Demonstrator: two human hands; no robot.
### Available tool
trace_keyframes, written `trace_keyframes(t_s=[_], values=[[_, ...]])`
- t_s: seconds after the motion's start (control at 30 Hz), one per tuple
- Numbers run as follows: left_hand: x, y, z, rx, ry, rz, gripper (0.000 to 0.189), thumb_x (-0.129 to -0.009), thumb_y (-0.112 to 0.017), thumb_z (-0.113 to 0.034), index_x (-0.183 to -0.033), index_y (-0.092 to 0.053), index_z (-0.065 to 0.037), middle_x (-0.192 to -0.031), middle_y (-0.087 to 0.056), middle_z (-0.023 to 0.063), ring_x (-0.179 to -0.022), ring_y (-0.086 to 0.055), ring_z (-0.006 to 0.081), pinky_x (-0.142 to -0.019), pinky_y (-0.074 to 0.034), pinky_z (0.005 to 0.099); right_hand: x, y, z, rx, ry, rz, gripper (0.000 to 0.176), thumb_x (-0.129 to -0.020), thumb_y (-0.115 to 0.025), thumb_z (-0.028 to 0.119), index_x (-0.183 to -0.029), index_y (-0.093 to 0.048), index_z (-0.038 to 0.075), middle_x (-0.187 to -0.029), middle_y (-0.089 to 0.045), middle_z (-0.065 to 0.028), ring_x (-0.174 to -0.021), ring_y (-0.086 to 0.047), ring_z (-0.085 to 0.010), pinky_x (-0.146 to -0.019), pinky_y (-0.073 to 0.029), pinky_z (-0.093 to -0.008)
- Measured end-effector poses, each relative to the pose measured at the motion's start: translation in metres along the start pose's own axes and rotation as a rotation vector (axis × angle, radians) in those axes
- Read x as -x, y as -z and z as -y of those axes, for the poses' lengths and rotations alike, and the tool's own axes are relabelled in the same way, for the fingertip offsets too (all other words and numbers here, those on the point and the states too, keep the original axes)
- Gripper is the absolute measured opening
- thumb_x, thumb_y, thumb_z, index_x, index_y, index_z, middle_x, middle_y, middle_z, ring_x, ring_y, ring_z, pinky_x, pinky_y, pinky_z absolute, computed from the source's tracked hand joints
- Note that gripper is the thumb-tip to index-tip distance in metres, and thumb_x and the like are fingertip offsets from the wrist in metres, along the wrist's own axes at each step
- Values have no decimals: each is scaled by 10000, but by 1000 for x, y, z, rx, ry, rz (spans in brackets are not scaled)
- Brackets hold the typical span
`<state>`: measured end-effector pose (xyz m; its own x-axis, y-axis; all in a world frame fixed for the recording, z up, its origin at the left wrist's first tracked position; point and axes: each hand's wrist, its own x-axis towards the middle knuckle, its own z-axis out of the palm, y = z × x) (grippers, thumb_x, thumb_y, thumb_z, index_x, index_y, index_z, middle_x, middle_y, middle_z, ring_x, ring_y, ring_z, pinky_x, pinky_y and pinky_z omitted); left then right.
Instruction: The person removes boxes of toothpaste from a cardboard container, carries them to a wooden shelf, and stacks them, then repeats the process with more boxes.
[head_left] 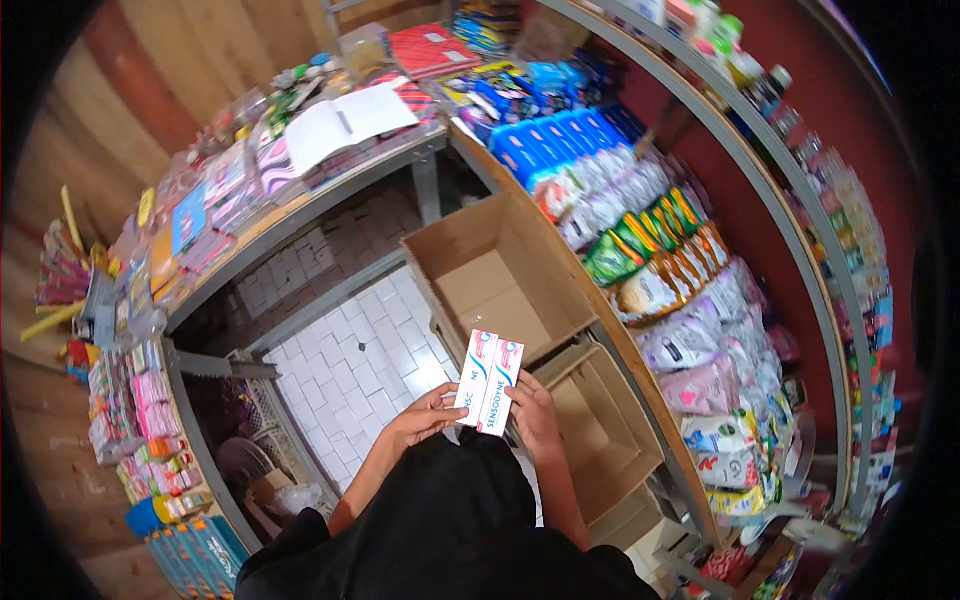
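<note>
Two white and pink Sensodyne toothpaste boxes are held side by side in front of my body, their long edges together. My left hand grips the left box, with the thumb across its lower front. Around the lower right edge of the other box, my right hand is closed with its thumb on the front. The backs of the boxes and some fingertips are hidden. Just beyond the boxes stands an open cardboard box, and a second cardboard box is beside my right hand.
To the right, a shelf holds rows of packets and blue packs. Bottles line a higher shelf rail. An open notebook lies on the goods-covered table at the back left. White tiles cover the floor.
</note>
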<state>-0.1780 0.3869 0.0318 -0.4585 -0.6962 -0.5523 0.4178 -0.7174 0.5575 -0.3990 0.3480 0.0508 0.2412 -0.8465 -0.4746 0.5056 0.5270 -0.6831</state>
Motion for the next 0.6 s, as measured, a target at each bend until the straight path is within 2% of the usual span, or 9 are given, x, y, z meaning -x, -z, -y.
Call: trace_keyframes(t_s=[0.07, 0.2, 0.23, 0.33, 0.37, 0.47, 0.5, 0.6], values=[[22, 18, -3, 54, -63, -40, 461, -907, -681, -40, -1309, -455, -49, -1155, -643, 53, -973, -638, 80, -764, -522, 176, -3, -24, -14, 52, -23, 33, 435, -935, -553, -31, -1355, -445, -72, -1218, -616, -149, -1131, -604, -218, -992, -483, -345], [72, 57, -6, 106, -156, -133, 470, -911, -684, -64, -1318, -449, -51, -1189, -629, 63, -1037, -634, 114, -817, -525, 196, -9, -73, -46, 93, -159, 169, 601, -925, -590, -34, -1467, -330, -49, -1265, -590, -161, -1135, -601, -208, -950, -505, -324], [86, 70, -2, 109, -175, -150, 475, -912, -684, -71, -1323, -446, -53, -1200, -624, 67, -1062, -630, 126, -841, -526, 205, -9, -89, -51, 129, -220, 228, 732, -882, -621, -75, -1516, -266, 8, -1293, -577, -147, -1135, -601, -201, -938, -513, -337], [128, 97, 4, 210, -294, -221, 498, -913, -690, -93, -1341, -438, -63, -1230, -610, 78, -1126, -608, 152, -894, -514, 233, -12, -123, -88, 348, -196, 417, 865, -814, -657, -130, -1541, -223, 45, -1294, -573, -140, -1152, -591, -215, -945, -510, -349], [145, 105, 4, 219, -286, -262, 522, -911, -692, -93, -1360, -426, -72, -1242, -603, 87, -1142, -598, 159, -922, -505, 262, -15, -137, -98, 332, -226, 476, 991, -738, -686, -186, -1553, -184, 70, -1324, -546, -151, -1188, -568, -239, -961, -502, -361], [183, 130, 15, 301, -397, -328, 527, -915, -686, -91, -1368, -418, -71, -1248, -600, 90, -1149, -595, 169, -941, -500, 281, -22, -174, -126, 466, -325, 573, 1026, -714, -703, -193, -1548, -166, 66, -1360, -512, -174, -1223, -545, -255, -980, -494, -369], [192, 142, 23, 333, -434, -357, 536, -916, -681, -86, -1377, -407, -68, -1250, -597, 98, -1165, -591, 189, -975, -496, 319, -22, -189, -134, 483, -348, 597, 1015, -714, -709, -187, -1537, -169, 61, -1378, -486, -193, -1233, -538, -261, -983, -499, -368], [221, 165, 34, 428, -574, -357, 543, -915, -679, -85, -1381, -401, -57, -1254, -593, 116, -1184, -586, 218, -1002, -491, 354, -33, -223, -162, 479, -454, 669, 990, -725, -709, -180, -1529, -181, 56, -1357, -498, -196, -1226, -544, -262, -979, -506, -368]])
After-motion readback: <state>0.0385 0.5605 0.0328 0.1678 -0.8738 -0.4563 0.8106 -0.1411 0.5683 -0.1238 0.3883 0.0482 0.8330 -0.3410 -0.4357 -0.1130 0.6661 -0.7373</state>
